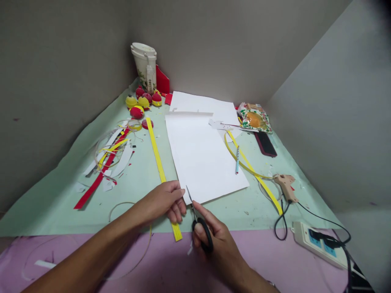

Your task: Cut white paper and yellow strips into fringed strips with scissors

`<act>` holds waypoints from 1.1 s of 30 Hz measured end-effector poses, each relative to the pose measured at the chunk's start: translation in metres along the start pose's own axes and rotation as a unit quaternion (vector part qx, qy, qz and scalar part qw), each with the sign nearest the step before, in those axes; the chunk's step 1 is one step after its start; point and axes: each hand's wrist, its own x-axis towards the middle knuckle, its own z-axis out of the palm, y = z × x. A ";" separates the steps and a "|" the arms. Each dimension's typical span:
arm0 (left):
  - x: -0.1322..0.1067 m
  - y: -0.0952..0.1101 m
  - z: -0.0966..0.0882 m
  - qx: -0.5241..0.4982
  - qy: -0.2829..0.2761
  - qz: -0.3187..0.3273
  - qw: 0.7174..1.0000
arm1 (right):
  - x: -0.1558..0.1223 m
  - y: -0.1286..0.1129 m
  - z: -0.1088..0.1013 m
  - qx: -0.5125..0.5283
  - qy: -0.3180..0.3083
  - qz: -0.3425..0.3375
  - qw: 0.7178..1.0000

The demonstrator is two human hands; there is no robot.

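Observation:
My right hand (215, 240) grips black-handled scissors (203, 236). Their blades point away from me over the near left corner of a large white sheet of paper (201, 158). Just left of that corner, my left hand (171, 201) has its fingers curled in, the thumb tip at the paper's edge. Whatever those fingers may pinch is hidden. A long yellow strip (155, 152) passes beneath this hand and comes out on the near side. Across the sheet's right part lies a light blue patterned pen-like stick (237, 160).
Paper strips and scraps (111, 156) lie in a heap at left, near red and yellow round ornaments (137, 112) and a white coffee cup (145, 61). At right are a phone (265, 143), a food packet (256, 119), a glue gun (286, 187) with its cable, and a power strip (317, 244).

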 end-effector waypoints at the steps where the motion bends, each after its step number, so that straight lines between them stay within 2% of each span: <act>1: 0.000 0.000 0.000 0.001 -0.001 0.000 1.000 | 0.000 -0.001 0.000 0.002 0.000 0.001 1.000; 11: -0.001 -0.001 -0.001 -0.034 0.028 0.010 0.999 | -0.004 -0.006 0.000 -0.007 -0.011 0.011 1.000; 17: -0.001 0.001 -0.001 -0.025 0.021 0.000 0.999 | -0.004 -0.004 -0.002 -0.051 -0.010 -0.003 0.999; 33: 0.001 0.001 -0.001 -0.016 0.019 0.000 1.000 | -0.003 -0.001 0.000 -0.028 -0.003 0.004 1.000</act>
